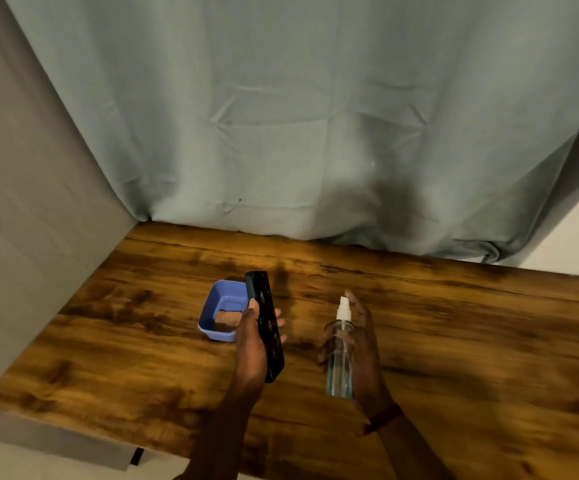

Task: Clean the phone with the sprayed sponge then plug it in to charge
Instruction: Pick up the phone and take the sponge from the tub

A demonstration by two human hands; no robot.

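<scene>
At the near edge of the table, our two forearms reach in, and the right wrist wears a dark band. Our right hand is wrapped round a spray bottle, with the fingers curled about its body and the forefinger lifted up beside the white pump head. The bottle is a slim cylinder of clear plastic, held nearly upright above the wood, with a bluish tint of liquid towards its base; we see no label we can read.

Just to the left, and apart from the bottle, our left hand grips the phone, thumb along its left edge and fingertips hooked round the right edge. The phone is a dark, glossy slab with rounded corners, held off the table and standing on end, leaning a little. Pale specks mark its face, too blurred for us to read.

Behind the phone and partly hidden by it sits a small blue plastic tub, rectangular with rounded corners. In it lies the sponge, an orange-brown block.

The tabletop is smooth wood-grain, amber with dark streaks. Beyond its far edge hangs a creased grey-green cloth, and a duller grey sheet closes the left side.
</scene>
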